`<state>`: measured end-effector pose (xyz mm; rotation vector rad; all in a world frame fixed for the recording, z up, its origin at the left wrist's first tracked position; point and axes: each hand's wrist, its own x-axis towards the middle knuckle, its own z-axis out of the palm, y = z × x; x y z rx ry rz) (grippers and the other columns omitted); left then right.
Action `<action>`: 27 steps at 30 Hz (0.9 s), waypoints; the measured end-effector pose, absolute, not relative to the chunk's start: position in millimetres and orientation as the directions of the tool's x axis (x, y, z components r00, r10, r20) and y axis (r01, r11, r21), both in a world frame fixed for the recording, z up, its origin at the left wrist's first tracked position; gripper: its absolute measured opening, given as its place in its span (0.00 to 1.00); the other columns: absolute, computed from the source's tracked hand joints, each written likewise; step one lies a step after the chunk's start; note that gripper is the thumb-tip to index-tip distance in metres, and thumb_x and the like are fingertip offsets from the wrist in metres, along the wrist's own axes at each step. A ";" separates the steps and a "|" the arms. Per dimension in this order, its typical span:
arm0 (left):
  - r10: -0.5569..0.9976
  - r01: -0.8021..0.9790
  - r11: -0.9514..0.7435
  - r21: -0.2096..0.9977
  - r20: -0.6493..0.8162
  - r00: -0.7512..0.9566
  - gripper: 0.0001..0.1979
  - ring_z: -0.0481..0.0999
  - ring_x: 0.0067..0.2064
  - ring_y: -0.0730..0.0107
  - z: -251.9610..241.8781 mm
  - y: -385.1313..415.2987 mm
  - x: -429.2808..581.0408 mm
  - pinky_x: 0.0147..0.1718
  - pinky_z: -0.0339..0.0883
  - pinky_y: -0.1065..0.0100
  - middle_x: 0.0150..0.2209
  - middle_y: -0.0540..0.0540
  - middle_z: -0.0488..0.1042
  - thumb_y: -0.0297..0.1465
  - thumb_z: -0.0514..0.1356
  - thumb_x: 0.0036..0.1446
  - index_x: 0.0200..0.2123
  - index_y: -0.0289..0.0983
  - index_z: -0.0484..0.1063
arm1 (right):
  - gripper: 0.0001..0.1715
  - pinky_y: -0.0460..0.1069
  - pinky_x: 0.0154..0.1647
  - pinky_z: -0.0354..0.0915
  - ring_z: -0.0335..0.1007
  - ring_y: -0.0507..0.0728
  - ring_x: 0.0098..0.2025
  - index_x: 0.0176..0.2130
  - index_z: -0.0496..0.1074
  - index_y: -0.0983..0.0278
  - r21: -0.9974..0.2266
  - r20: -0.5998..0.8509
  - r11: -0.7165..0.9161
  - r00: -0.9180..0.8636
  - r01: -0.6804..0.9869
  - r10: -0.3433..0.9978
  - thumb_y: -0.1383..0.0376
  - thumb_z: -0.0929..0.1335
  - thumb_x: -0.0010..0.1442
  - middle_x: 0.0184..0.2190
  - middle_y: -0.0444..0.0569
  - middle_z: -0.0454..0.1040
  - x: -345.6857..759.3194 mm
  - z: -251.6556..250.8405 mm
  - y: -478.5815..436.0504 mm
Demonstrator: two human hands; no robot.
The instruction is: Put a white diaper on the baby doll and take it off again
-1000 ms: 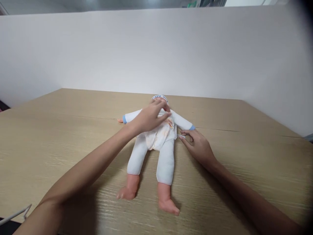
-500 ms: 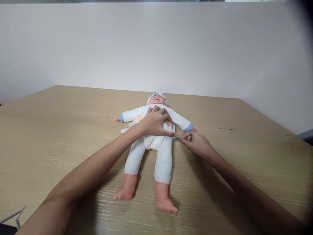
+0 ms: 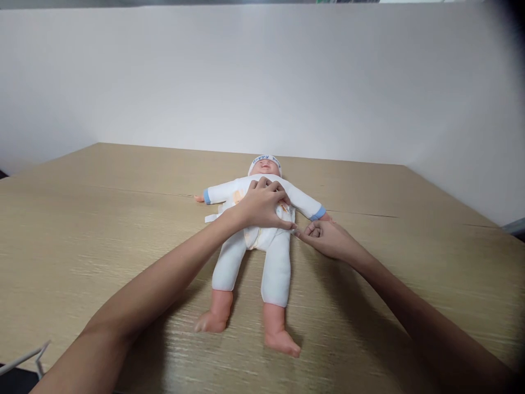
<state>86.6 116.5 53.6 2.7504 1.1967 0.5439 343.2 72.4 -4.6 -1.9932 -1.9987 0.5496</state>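
Note:
A baby doll in a white suit with blue cuffs and a white cap lies on its back on the wooden table, arms spread, bare feet toward me. A white diaper with an orange print wraps its belly. My left hand presses down on the doll's belly, fingers curled over the diaper. My right hand is at the doll's side by its hip, fingers pinched on the diaper's side tab, just below the doll's blue-cuffed arm.
A white partition wall runs behind and to the right of the table. A thin white wire shape pokes in at the lower left table edge. A seam crosses the tabletop behind the doll.
My left hand came down from the doll's chest and face onto its belly. My right hand closed from loosely open into a pinch at the diaper's side. The doll's face is now uncovered.

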 end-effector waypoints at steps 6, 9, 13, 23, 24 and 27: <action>0.727 0.691 -0.685 0.233 0.285 0.625 0.33 0.67 0.66 0.37 54.2 115.6 86.3 0.66 0.61 0.44 0.64 0.42 0.78 0.58 0.76 0.54 0.55 0.45 0.83 | 0.25 0.54 0.38 0.63 0.77 0.63 0.35 0.33 0.74 0.57 -0.480 0.025 0.035 -0.026 0.877 0.999 0.39 0.74 0.60 0.27 0.46 0.80 342.2 -12.6 70.4; 0.723 0.686 -0.688 0.235 0.296 0.624 0.33 0.67 0.65 0.37 51.5 117.0 86.0 0.66 0.61 0.44 0.63 0.42 0.78 0.59 0.76 0.54 0.55 0.45 0.83 | 0.28 0.54 0.38 0.63 0.78 0.64 0.36 0.38 0.75 0.57 -0.512 0.074 0.062 -0.028 0.857 0.997 0.37 0.76 0.57 0.27 0.45 0.80 346.6 -16.7 71.0; 0.712 0.675 -0.699 0.235 0.311 0.629 0.32 0.67 0.65 0.38 48.5 119.0 85.3 0.66 0.61 0.44 0.62 0.42 0.78 0.59 0.74 0.55 0.54 0.45 0.83 | 0.31 0.53 0.32 0.58 0.71 0.59 0.28 0.33 0.72 0.57 -0.540 -0.058 0.016 -0.056 0.842 0.997 0.34 0.76 0.58 0.22 0.42 0.75 350.7 -17.4 74.1; 0.721 0.687 -0.689 0.231 0.310 0.619 0.33 0.68 0.65 0.38 50.3 116.6 86.1 0.66 0.61 0.44 0.63 0.42 0.78 0.59 0.75 0.55 0.55 0.44 0.83 | 0.27 0.53 0.39 0.60 0.70 0.61 0.33 0.29 0.70 0.57 -0.647 0.107 0.078 -0.011 0.758 0.994 0.39 0.70 0.64 0.24 0.45 0.74 339.9 -11.1 72.5; 0.723 0.687 -0.687 0.235 0.308 0.618 0.34 0.68 0.65 0.37 50.6 116.4 86.2 0.66 0.61 0.44 0.63 0.42 0.78 0.59 0.75 0.54 0.55 0.43 0.83 | 0.25 0.54 0.40 0.60 0.69 0.61 0.33 0.28 0.69 0.57 -0.657 0.130 0.088 -0.002 0.749 0.991 0.42 0.69 0.64 0.24 0.45 0.72 339.8 -9.9 72.5; 0.724 0.683 -0.688 0.247 0.298 0.622 0.33 0.68 0.65 0.38 51.2 116.4 86.4 0.66 0.61 0.44 0.63 0.42 0.78 0.58 0.76 0.53 0.55 0.44 0.83 | 0.23 0.53 0.38 0.60 0.66 0.60 0.33 0.27 0.65 0.57 -0.691 0.176 0.115 0.012 0.714 0.984 0.46 0.67 0.64 0.26 0.45 0.70 340.8 -4.3 71.8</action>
